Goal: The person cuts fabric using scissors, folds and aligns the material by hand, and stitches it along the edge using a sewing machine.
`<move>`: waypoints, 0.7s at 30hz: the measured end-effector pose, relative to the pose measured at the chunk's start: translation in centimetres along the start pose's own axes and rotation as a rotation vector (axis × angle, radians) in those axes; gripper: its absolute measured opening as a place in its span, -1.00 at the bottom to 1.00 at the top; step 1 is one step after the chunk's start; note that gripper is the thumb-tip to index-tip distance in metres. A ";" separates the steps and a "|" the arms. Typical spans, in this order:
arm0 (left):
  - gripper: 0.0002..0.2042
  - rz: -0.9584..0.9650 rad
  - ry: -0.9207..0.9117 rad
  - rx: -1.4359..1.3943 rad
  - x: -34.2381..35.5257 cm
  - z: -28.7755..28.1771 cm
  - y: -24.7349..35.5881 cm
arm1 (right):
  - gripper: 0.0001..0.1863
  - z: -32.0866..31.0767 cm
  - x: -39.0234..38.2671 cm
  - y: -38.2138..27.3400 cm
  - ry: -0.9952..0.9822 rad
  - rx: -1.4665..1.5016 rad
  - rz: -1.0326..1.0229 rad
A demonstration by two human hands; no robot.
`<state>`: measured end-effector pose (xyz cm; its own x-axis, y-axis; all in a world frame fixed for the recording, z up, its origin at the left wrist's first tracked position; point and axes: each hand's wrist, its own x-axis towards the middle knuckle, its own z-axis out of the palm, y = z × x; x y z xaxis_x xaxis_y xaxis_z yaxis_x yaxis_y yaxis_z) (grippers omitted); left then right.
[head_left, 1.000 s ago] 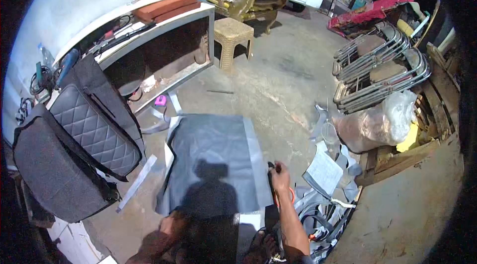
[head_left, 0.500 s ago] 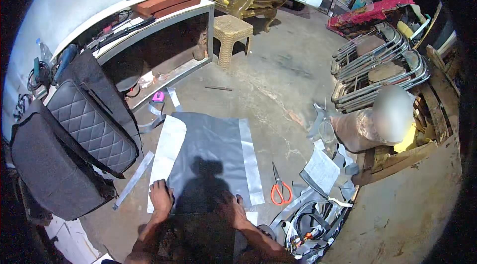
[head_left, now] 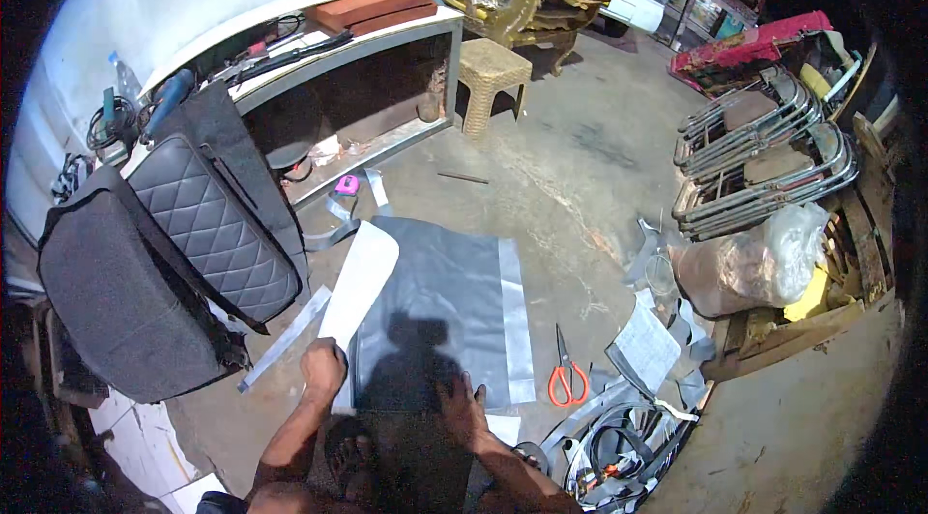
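A dark grey sheet of leather-like material (head_left: pixel 440 272) lies on the floor before me, with a paler strip (head_left: pixel 517 321) along its right side. Over its left edge lies a long white sheet with a rounded top corner (head_left: pixel 360 272), paper or card. My left hand (head_left: pixel 324 366) is closed on the lower part of this white sheet. My right hand (head_left: pixel 462 406) rests on the near right part of the grey material, fingers spread and holding nothing. Red-handled scissors (head_left: pixel 567 382) lie to its right. My shadow covers the middle of the grey material.
At left stand a dark quilted seat pad (head_left: pixel 217 229) and a black padded cover (head_left: pixel 121 292). A pink tape measure (head_left: pixel 347 185) lies beyond the sheets. Right of the scissors are offcuts (head_left: pixel 646 348) and a heap of straps (head_left: pixel 619 446). A woven-pattern stool (head_left: pixel 491 84) stands farther back.
My left hand has gone from lying flat on the white sheet to gripping it, and the sheet looks slightly shifted. My right hand stays on the grey material. The whole view has shifted.
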<state>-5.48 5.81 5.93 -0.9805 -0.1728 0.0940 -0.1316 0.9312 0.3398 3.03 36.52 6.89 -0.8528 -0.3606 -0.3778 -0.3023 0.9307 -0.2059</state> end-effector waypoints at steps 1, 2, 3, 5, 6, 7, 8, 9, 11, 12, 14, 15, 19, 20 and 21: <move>-0.86 -0.049 0.039 -0.001 0.4 -0.8 1.0 | -0.30 1.2 -0.5 0.9 0.036 0.011 -0.028; -0.87 -0.069 0.063 0.024 0.7 -0.9 0.3 | -0.30 2.2 -0.4 1.3 0.057 0.018 -0.047; -0.87 -0.088 0.087 0.049 1.0 -1.0 -0.4 | -0.29 3.0 -0.2 1.9 0.080 0.023 -0.068; -0.74 -0.045 0.043 -0.078 -0.2 -3.5 3.3 | -0.29 4.5 -0.1 2.9 0.169 0.034 -0.075; -0.71 -0.098 -0.110 -0.059 -1.4 -3.6 5.0 | -0.29 4.1 -0.3 2.6 0.160 0.039 -0.070; -0.68 -0.163 -0.247 -0.036 -2.4 -4.0 5.4 | -0.28 1.7 -0.3 1.7 0.067 0.010 -0.077; -0.69 -0.290 -0.269 0.061 -3.2 -1.5 3.9 | -0.27 0.4 -0.2 1.0 -0.024 -0.020 -0.082; -0.69 -0.276 -0.271 0.053 -3.5 0.2 3.5 | -0.27 0.4 -0.3 1.1 -0.020 -0.024 -0.067; -0.68 -0.243 -0.245 -0.174 -3.6 1.9 2.5 | -0.25 1.0 0.2 1.0 -0.098 -0.100 -0.031; -0.69 -0.267 -0.377 -0.243 -3.1 1.9 2.0 | -0.25 0.3 -0.1 0.6 -0.100 -0.098 -0.026; -0.72 -0.273 -0.376 -0.495 -2.3 0.7 3.4 | -0.23 -2.7 -1.0 -0.2 0.111 0.394 -0.046; -0.76 -0.271 -0.371 -0.747 -1.5 -0.5 4.6 | -0.23 -2.4 -0.4 -0.2 0.121 0.390 -0.038; -0.87 0.118 -0.342 -0.909 3.5 -9.6 18.6 | -0.33 -1.5 1.2 1.0 0.578 0.716 -0.093; -0.90 0.356 -0.241 -0.937 4.9 -9.1 20.7 | -0.36 -2.4 1.4 2.1 0.662 0.949 -0.109; -0.88 0.735 -0.082 -0.832 6.0 -9.8 23.9 | -0.40 -2.8 1.7 3.4 0.752 1.178 -0.140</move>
<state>-13.09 23.90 23.75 -0.7901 0.3827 0.4787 0.5943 0.2876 0.7510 -0.60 39.23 8.11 -0.9798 0.0229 0.1986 -0.1926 0.1575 -0.9685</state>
